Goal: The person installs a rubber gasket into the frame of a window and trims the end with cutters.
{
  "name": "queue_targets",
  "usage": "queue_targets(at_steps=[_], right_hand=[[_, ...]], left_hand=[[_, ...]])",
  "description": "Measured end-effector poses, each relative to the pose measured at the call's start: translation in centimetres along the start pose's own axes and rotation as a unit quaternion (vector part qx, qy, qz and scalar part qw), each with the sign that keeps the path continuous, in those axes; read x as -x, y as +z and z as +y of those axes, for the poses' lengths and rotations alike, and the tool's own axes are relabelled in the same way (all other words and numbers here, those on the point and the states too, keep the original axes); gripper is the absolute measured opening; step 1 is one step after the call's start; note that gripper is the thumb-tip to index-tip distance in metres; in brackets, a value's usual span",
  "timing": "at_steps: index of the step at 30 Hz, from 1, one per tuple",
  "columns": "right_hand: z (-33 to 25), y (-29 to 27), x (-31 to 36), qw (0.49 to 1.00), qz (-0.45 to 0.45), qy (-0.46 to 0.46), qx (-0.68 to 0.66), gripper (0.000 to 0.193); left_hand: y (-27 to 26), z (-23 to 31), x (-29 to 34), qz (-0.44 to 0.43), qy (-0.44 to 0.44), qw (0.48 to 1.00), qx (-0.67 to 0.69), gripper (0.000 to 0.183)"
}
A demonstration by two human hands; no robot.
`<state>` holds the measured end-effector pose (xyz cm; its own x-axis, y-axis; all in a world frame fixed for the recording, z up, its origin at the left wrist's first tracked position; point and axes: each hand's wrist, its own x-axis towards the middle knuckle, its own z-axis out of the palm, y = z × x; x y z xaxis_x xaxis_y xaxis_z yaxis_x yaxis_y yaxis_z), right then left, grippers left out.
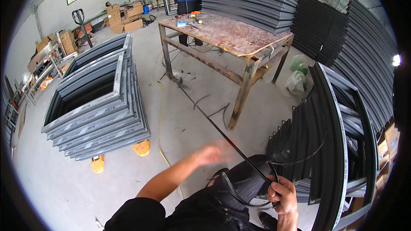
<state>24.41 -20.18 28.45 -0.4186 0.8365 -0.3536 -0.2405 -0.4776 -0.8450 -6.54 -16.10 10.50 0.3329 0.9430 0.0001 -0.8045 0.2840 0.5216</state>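
The right grip [282, 193] pinches a long black strip [222, 136]. The left grip [213, 153] is blurry — can't tell if spread. The strip runs over open floor [137, 179], past grey frames [102, 122], to the worktop [231, 38] leg. Far back, open boxes [133, 25] — insides hard to see.

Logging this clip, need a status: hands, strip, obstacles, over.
Right hand gripping black strip. Left hand blurred near it. Dark frames stand close at right.

Ahead-left of the grip of your right hand [283, 194], you have open floor [192, 133], crossed by the black strip [248, 161]; a table leg [243, 92] stands beyond, dark frames [314, 145] crowd rightward.
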Motion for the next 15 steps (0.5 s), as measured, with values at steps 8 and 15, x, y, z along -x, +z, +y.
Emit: queue_targets(at_steps=[8,15], right_hand=[[1.0,1.0,1.1,0.998,-0.017,0.003,0.061,0.035],[1.8,1.5,0.6,0.997,-0.041,0.03,0.066,0.033]], left_hand=[[-9.3,13.9,-3.4,0.296,0.164,0.927,0.164,0.036],[-15.1,16.7,-0.7,0.436,0.126,0.876,0.164,0.041]])
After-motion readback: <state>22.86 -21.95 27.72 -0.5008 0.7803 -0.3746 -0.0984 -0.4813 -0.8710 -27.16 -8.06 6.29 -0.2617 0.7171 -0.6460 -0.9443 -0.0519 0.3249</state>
